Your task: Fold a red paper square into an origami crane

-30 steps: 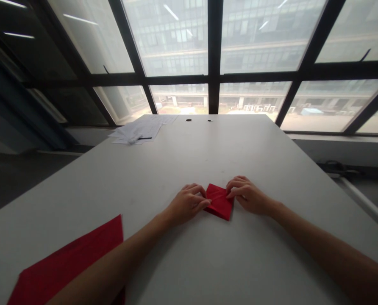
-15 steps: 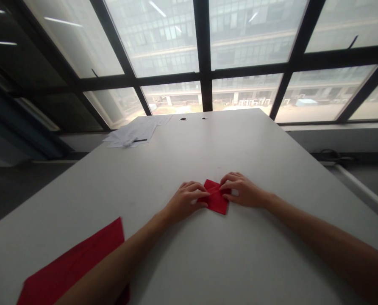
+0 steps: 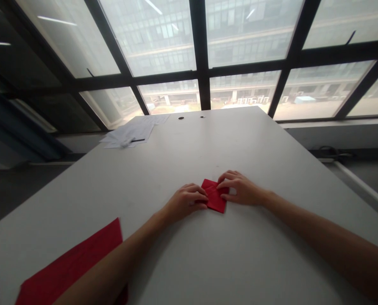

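Note:
A small folded piece of red paper [image 3: 215, 201] lies on the white table [image 3: 208, 148] between my two hands. My left hand [image 3: 184, 202] rests at its left edge with fingers curled and fingertips pressed on the paper. From the right, my right hand [image 3: 240, 188] pinches the paper's upper right part with thumb and fingers closed on it. Both hands cover part of the paper.
A larger red sheet [image 3: 65, 267] lies at the near left of the table, partly under my left forearm. Loose white papers with a dark pen [image 3: 130, 133] sit at the far left corner. Two small dark holes [image 3: 181, 118] mark the far edge. Large windows rise behind.
My hands have closed in on the red paper, which now looks smaller and more tightly folded. The right hand's fingers have moved further over it.

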The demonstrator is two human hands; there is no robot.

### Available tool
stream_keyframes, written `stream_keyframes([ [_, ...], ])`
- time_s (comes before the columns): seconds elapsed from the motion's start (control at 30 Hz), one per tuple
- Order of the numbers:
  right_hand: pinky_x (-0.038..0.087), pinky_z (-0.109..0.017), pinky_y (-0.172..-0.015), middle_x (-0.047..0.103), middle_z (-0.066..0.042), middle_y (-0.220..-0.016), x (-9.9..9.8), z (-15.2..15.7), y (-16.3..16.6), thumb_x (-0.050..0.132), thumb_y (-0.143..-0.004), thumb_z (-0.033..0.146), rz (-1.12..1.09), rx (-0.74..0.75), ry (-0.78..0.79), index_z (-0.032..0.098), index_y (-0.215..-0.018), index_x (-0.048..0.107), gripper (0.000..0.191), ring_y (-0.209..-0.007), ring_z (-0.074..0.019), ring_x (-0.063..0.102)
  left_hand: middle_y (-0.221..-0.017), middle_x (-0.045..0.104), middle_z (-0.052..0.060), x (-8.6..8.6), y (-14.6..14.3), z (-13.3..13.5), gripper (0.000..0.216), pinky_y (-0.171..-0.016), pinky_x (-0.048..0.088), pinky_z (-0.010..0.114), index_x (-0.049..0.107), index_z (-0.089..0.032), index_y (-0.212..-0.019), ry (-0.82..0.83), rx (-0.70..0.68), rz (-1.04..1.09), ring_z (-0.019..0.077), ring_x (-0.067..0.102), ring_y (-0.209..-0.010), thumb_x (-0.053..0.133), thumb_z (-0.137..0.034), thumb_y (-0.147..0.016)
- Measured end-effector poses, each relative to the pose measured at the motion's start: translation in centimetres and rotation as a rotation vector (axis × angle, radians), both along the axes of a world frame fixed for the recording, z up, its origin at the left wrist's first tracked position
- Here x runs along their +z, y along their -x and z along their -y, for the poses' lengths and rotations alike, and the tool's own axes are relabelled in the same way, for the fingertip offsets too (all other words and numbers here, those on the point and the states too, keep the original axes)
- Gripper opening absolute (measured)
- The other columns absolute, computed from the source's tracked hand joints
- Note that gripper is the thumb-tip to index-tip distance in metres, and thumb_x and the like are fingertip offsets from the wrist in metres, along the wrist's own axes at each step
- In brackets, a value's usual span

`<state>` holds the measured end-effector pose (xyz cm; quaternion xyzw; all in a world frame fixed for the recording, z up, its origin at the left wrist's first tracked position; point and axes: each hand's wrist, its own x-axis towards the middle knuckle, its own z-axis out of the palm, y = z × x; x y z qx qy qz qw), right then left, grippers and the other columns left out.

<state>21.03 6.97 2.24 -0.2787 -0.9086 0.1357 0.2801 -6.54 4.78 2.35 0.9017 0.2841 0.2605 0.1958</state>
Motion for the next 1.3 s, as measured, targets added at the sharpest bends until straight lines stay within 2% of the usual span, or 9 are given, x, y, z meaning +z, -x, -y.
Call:
stream_keyframes([
  [0.33,0.045,-0.039,-0.095,0.068,-0.004,-0.107,-0.1,-0.1,0.0,0.072,-0.08,0.021,0.002,-0.005,0.008,0.029,-0.102,0.073,0.023,-0.101,-0.0213,0.061,-0.095,0.072,0.007,0.2,-0.1,0.0,0.021,-0.087,0.05,0.031,0.077,-0.024,-0.093,-0.011,0.005,0.002,0.0171,0.065,-0.089,0.062,-0.037,-0.092],
  [0.57,0.044,-0.04,-0.096,0.068,-0.004,-0.108,-0.2,-0.1,0.0,0.071,-0.083,0.025,0.0,-0.005,0.01,0.029,-0.103,0.073,0.021,-0.102,-0.0213,0.06,-0.098,0.073,0.007,0.6,-0.2,0.4,0.019,-0.088,0.049,0.033,0.071,-0.023,-0.108,-0.175,-0.003,-0.096,0.0176,0.066,-0.092,0.056,-0.026,-0.096],
  [0.7,0.044,-0.041,-0.096,0.068,-0.005,-0.107,0.1,-0.1,0.0,0.067,-0.088,0.029,0.009,0.006,0.029,0.028,-0.104,0.073,0.018,-0.101,-0.0211,0.06,-0.096,0.073,0.007,0.6,-0.2,0.5,0.019,-0.087,0.049,0.032,0.07,-0.022,-0.106,-0.219,-0.031,-0.106,0.0168,0.067,-0.091,0.054,-0.021,-0.096],
  [0.83,0.044,-0.041,-0.096,0.068,-0.006,-0.109,0.7,-0.1,-0.2,0.066,-0.089,0.032,0.017,0.048,0.051,0.028,-0.107,0.072,0.019,-0.102,-0.022,0.06,-0.098,0.072,0.007,0.3,-0.1,0.4,0.021,-0.083,0.052,0.028,0.069,-0.022,-0.109,-0.17,-0.005,-0.069,0.0159,0.066,-0.09,0.055,-0.018,-0.094],
  [1.0,0.044,-0.041,-0.096,0.069,-0.006,-0.106,0.6,-0.1,-0.2,0.073,-0.083,0.039,0.005,0.078,0.038,0.025,-0.102,0.072,0.024,-0.101,-0.0223,0.061,-0.096,0.07,0.007,-0.1,0.1,0.2,0.019,-0.079,0.052,0.025,0.071,-0.021,-0.105,-0.094,0.092,-0.028,0.0148,0.066,-0.085,0.057,-0.019,-0.093],
  [1.13,0.048,-0.035,-0.088,0.07,-0.005,-0.1,0.0,-0.3,0.0,0.066,-0.089,0.03,-0.041,0.041,-0.021,0.024,-0.096,0.072,0.01,-0.094,-0.0196,0.062,-0.095,0.068,0.006,-0.2,0.3,0.2,0.015,-0.077,0.051,0.023,0.07,-0.02,-0.1,-0.079,0.144,0.003,0.0132,0.064,-0.081,0.057,-0.017,-0.092],
  [1.3,0.049,-0.03,-0.082,0.071,-0.005,-0.098,-0.5,-0.4,0.2,0.062,-0.088,0.015,-0.038,-0.004,-0.059,0.023,-0.093,0.071,0.013,-0.092,-0.0182,0.063,-0.097,0.065,0.007,0.1,0.0,0.4,0.016,-0.077,0.05,0.024,0.066,-0.02,-0.102,-0.083,0.154,0.063,0.0136,0.062,-0.085,0.052,-0.017,-0.095],
])
